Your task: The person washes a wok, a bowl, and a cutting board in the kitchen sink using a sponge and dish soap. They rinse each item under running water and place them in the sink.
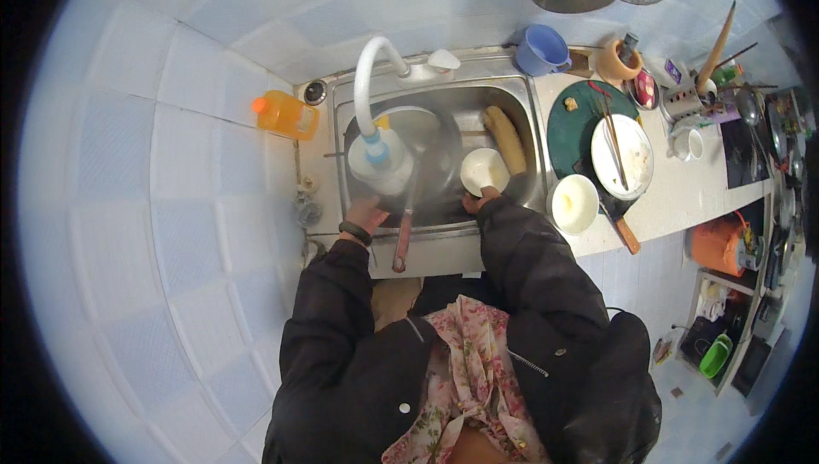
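Note:
A small white bowl [481, 166] is in my right hand [483, 200], its inside facing up, at the front right of the steel sink [531, 112]. My left hand [366, 214] is at the sink's front left, beside the wok [441, 138]; its fingers are partly hidden, so its grip is unclear. The wok rests in the sink, its reddish handle [402, 240] reaching over the front edge towards me. Under the spout of the white faucet [366, 80] is a white dish [384, 173] in the wok. A long tan loofah-like piece [505, 138] lies along the sink's right side.
To the right are a white bowl [574, 205], a plate [630, 170] with chopsticks, a green cutting board [566, 131] and a wooden-handled knife [627, 235]. A blue mug [542, 51] stands behind. An orange bottle [288, 115] is at left.

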{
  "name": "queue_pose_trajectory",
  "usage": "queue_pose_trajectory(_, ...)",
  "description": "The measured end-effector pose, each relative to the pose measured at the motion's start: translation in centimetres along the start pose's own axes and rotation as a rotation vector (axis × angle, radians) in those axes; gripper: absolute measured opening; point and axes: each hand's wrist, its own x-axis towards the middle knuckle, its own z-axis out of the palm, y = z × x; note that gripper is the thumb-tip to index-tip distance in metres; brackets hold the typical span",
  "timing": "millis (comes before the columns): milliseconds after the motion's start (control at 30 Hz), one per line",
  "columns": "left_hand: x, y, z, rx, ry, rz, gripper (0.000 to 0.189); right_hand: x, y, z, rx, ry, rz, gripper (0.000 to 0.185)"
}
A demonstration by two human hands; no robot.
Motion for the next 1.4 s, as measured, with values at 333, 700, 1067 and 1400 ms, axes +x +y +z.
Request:
queue_pose_trajectory(333, -1.8, 1.1, 2.8, -0.047, 0.171, -0.059, 0.022, 1.8, -0.3, -0.3, 0.892, 0.087, 0.206, 0.017)
queue_pose_trajectory(700, 0.1, 0.5, 2.0, -0.004, 0.117, -0.122, 0.024, -10.1, -5.4, 3.0, 0.780, 0.006, 0.160, 0.010)
queue_pose_trajectory(1067, -0.8, 1.3, 3.9, -0.047, 0.143, -0.123, 0.020, -17.6, -11.4, 6.2, -0.170, 0.015, -0.397, 0.029)
queue_pose_trajectory(1400, 0.5, -0.3, 2.4, -0.065, 0.214, -0.142, 0.030, -13.8, -12.8, 14.2, -1.461, 0.389, -1.123, 0.057)
